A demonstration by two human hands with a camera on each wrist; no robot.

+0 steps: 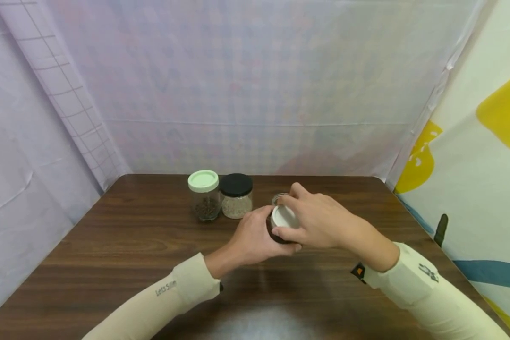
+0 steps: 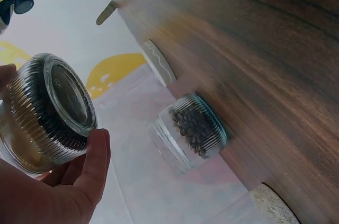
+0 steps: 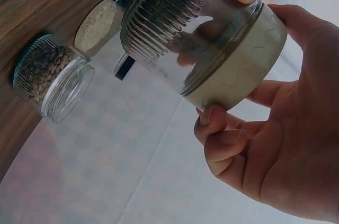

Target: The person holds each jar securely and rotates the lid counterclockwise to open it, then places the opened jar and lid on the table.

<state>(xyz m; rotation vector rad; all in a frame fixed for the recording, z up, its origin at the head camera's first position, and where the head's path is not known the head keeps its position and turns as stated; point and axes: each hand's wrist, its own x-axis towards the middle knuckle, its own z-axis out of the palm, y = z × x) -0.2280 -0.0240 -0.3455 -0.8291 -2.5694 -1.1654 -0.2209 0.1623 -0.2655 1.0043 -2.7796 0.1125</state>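
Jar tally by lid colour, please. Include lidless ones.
Pale-green-lidded clear round jar: 1
Black-lidded clear round jar: 1
Off-white-lidded clear ribbed jar: 1
Lidless clear ribbed jar: 1
Total: 4

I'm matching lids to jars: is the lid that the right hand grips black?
No, in the right wrist view the right hand grips a pale, cream-coloured lid.

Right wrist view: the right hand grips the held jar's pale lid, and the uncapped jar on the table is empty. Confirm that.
Wrong about the uncapped jar: the right wrist view shows brown beans inside, so it isn't empty. The right hand does grip the pale lid of the held jar.
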